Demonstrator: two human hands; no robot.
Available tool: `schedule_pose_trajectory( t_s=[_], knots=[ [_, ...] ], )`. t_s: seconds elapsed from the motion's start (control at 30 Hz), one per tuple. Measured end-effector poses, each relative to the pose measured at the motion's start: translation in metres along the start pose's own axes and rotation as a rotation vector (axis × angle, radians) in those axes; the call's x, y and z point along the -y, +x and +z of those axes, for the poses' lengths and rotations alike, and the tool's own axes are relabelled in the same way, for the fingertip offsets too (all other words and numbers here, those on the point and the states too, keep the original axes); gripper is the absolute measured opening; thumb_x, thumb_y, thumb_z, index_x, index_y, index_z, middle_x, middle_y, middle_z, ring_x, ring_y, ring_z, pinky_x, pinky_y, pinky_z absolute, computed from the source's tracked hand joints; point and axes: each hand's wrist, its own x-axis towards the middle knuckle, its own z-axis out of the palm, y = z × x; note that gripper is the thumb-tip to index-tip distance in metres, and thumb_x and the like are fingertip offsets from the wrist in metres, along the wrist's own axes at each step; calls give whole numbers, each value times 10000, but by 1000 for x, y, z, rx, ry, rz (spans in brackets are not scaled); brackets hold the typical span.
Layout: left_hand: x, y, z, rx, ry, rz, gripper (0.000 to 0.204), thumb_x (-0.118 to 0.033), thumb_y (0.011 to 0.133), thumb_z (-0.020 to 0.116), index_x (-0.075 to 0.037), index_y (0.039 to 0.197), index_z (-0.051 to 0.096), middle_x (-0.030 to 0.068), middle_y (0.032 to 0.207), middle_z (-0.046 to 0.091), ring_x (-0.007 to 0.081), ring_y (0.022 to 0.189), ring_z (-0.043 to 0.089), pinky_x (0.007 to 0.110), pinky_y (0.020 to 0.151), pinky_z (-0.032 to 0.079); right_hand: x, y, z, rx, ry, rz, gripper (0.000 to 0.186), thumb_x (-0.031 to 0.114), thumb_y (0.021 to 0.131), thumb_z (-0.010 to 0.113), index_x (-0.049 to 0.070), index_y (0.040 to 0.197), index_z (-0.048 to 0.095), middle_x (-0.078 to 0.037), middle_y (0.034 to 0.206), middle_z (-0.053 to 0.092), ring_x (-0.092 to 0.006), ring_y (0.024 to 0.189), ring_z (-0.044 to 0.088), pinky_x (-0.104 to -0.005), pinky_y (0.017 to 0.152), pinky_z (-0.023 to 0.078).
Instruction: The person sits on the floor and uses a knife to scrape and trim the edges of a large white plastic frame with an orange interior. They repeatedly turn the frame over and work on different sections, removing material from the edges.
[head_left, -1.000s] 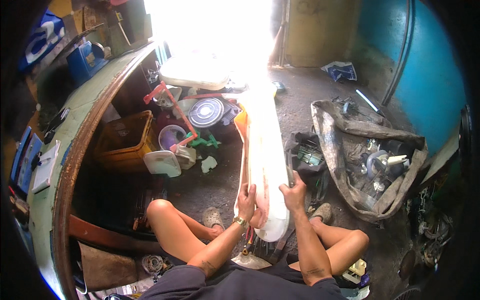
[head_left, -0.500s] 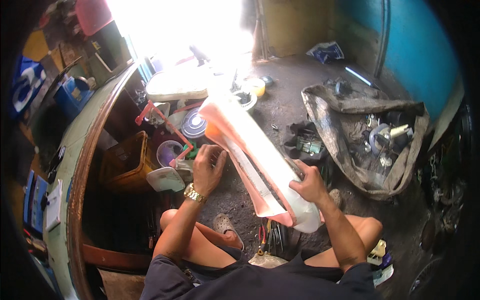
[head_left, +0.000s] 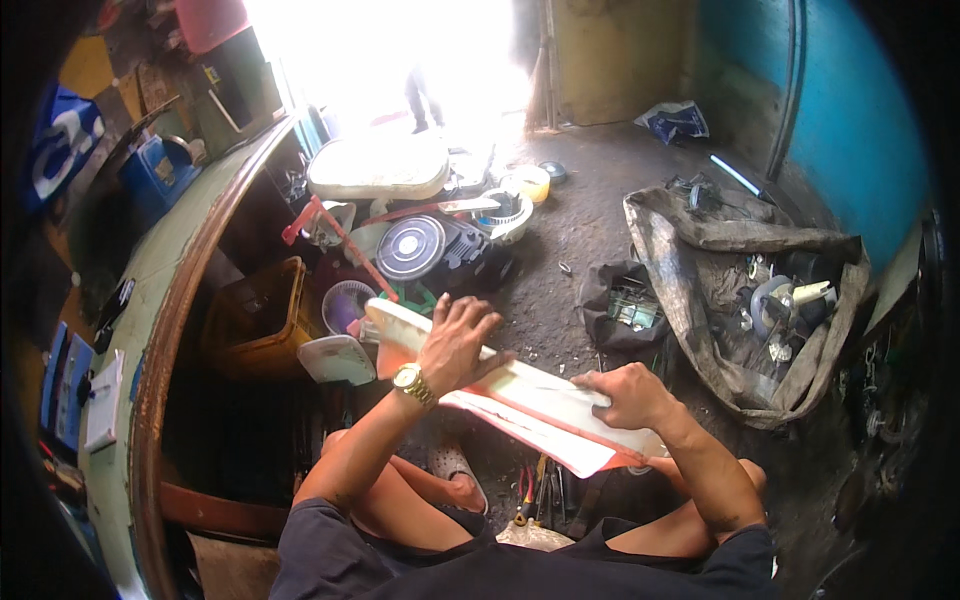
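Note:
A long, hollow white plastic housing (head_left: 540, 395) with pinkish-orange edges lies tilted across my lap, its left end higher and farther away. My left hand (head_left: 458, 345), with a gold watch on the wrist, presses down on its upper face, thumb stretched along it and fingers bent. On the right part of the housing, my right hand (head_left: 630, 395) is closed, its index finger pointing left. A slim, thin tool (head_left: 548, 386) seems to stick out from these fingers along the surface; its kind cannot be made out.
Pliers and other hand tools (head_left: 525, 490) lie between my legs. A worn sack (head_left: 650, 240) with parts stands at right, beside a black bag (head_left: 600, 310). A yellow-brown crate (head_left: 290, 300), white basket (head_left: 350, 300) and round-lidded dark part (head_left: 410, 248) are at left. A wooden-edged bench (head_left: 165, 330) runs along the left.
The housing has swung from steep to flatter and come lower and nearer. My left hand, before beside it, now lies on top. A person's legs show in the bright doorway.

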Motion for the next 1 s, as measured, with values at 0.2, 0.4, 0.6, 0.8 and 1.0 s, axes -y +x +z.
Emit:
schedule_pose_trajectory(
  t_s=[0.2,0.4,0.6,0.8,1.0],
  knots=[
    [4,-21,27,426,-385,56,613,-657,869,627,-96,1105,703,172,889,721,368,874,698,478,754,530,1,-1,-4,25,-96,-114,383,245,733,749,135,1095,696,-105,788,695,-321,735,707,-435,668,570],
    [16,-12,40,483,-235,-14,283,-372,845,675,-91,867,697,165,651,664,401,668,670,511,639,536,3,7,-51,-137,-233,68,558,515,834,740,128,1227,654,-161,912,671,-350,806,709,-437,732,592],
    [14,2,66,467,-231,-37,238,-348,835,685,-127,919,713,152,694,684,377,701,689,498,640,545,-60,-10,-82,-512,54,624,401,260,900,705,37,1224,629,-209,919,720,-306,786,710,-411,738,546],
    [-2,21,85,369,-150,-51,210,-314,816,682,-133,920,699,167,674,675,374,665,691,487,606,558,-195,-80,-41,-632,201,787,351,194,844,733,17,1138,654,-140,907,695,-227,841,657,-368,783,512],
    [-3,28,85,332,-169,-58,185,-307,802,686,-129,851,676,158,655,668,378,644,681,480,586,553,-207,-95,-45,-625,248,941,420,262,878,702,28,1218,621,-105,821,645,-170,706,599,-374,648,484]
  ],
)
